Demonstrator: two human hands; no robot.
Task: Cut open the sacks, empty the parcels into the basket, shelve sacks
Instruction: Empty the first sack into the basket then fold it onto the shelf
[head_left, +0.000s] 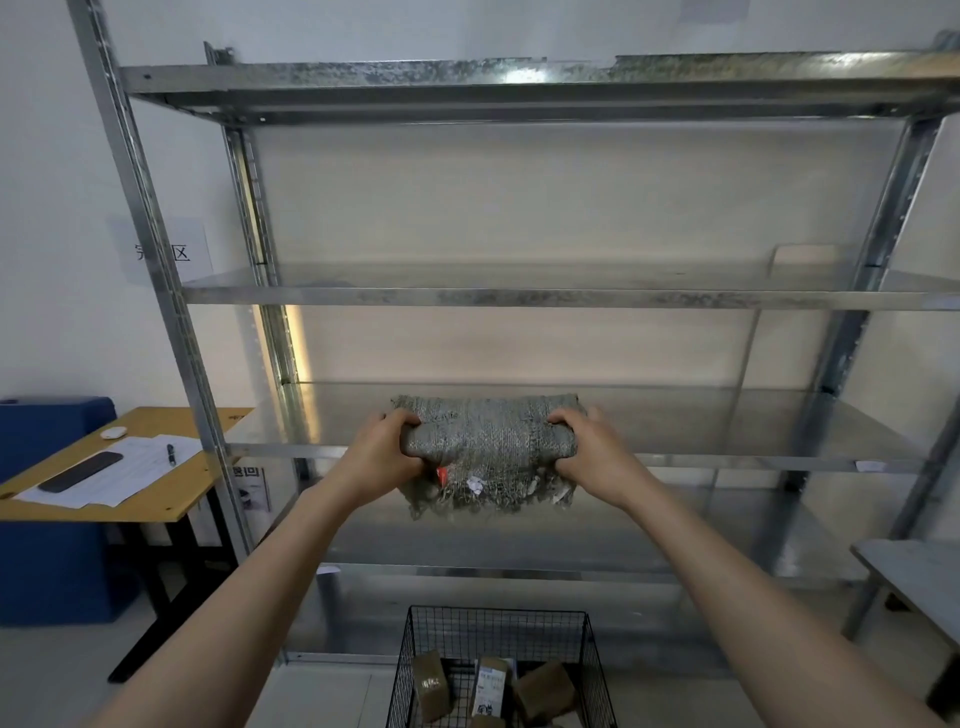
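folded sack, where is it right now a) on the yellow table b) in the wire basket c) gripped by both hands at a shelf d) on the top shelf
c: the left hand and right hand grip the folded sack at the front edge of the shelf.

light: soft, even, a bit dim | glare: bright white spot on the top shelf — warm glow beside the back post | edges: straight lines bend | focus: a little soft
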